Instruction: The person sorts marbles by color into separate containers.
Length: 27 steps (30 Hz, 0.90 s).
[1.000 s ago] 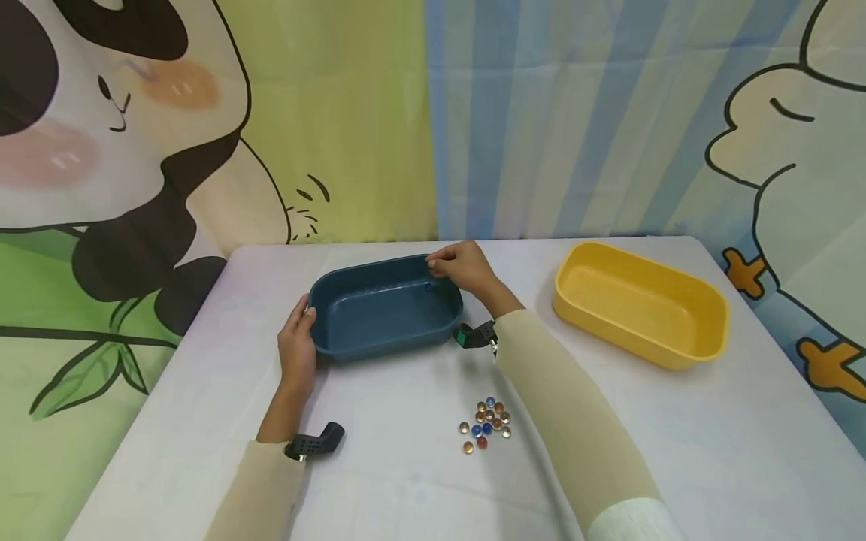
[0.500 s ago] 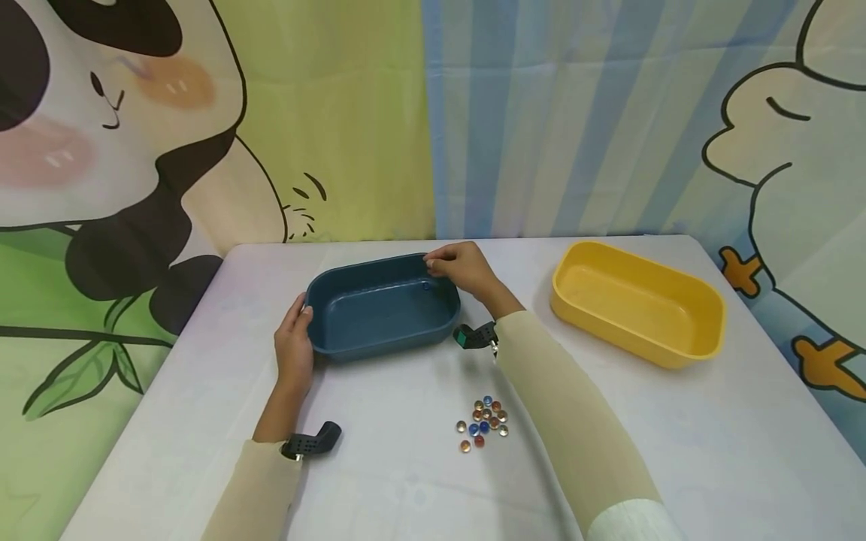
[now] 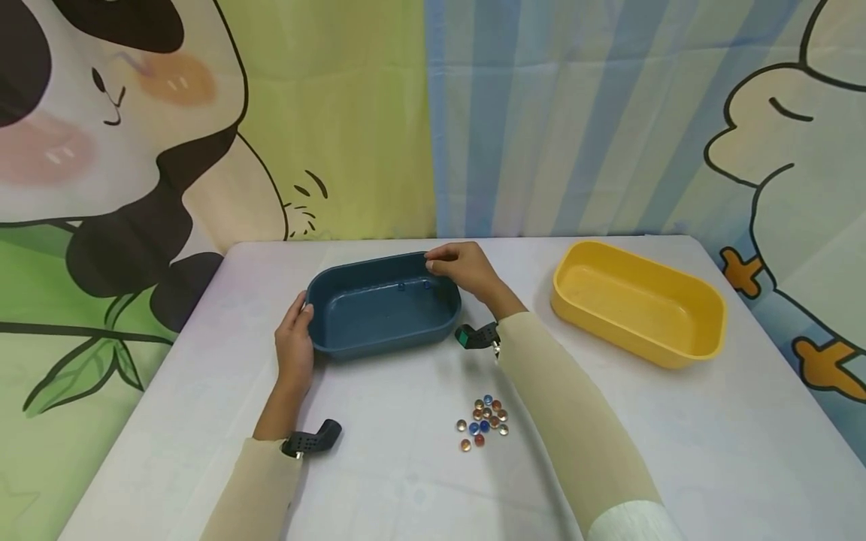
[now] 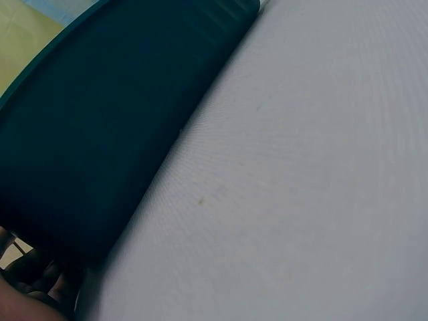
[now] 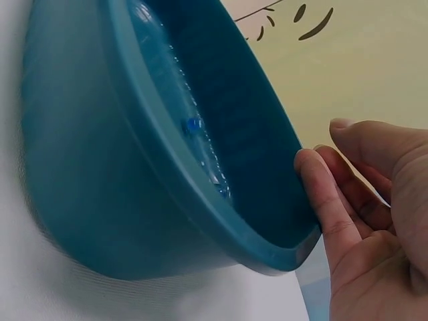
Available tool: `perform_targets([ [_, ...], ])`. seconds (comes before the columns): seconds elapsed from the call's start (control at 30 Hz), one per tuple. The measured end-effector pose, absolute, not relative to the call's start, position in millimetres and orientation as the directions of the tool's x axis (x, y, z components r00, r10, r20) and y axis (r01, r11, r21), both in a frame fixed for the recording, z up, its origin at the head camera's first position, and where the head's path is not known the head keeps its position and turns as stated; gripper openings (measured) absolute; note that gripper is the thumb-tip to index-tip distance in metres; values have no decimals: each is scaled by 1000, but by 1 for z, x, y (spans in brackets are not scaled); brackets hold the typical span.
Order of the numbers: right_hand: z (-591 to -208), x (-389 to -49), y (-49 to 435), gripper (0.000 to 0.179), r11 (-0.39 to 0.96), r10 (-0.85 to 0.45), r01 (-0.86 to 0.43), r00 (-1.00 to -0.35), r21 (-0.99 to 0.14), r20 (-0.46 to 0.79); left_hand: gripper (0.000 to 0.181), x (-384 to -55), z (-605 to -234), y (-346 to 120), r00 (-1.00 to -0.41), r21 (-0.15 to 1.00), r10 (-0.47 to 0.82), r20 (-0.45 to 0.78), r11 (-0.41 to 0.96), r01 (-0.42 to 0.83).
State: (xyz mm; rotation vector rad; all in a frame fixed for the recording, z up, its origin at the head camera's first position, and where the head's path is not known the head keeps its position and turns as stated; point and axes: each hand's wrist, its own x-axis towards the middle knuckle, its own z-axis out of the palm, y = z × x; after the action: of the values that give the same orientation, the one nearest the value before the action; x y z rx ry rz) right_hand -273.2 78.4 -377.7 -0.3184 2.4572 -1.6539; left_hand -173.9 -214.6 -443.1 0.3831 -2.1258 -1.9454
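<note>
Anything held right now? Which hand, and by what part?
Left hand: dark blue bin, by its left end. Right hand: nothing visible between thumb and fingers, over the bin's right end.

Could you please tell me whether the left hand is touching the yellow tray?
No, the left hand touches the blue tray, while the yellow tray stands apart.
</note>
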Motion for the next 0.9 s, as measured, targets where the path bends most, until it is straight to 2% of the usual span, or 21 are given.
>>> perform_targets([
  [0.53, -378, -271, 78, 28, 366, -261, -79, -965, -927, -20, 50, -173, -442, -215, -940, 994, -341, -9, 96, -44],
  [0.9, -377, -266, 77, 21, 246, -266, -60, -964, -967, -8, 50, -173, -441, -215, -937, 993, -348, -17, 100, -55],
])
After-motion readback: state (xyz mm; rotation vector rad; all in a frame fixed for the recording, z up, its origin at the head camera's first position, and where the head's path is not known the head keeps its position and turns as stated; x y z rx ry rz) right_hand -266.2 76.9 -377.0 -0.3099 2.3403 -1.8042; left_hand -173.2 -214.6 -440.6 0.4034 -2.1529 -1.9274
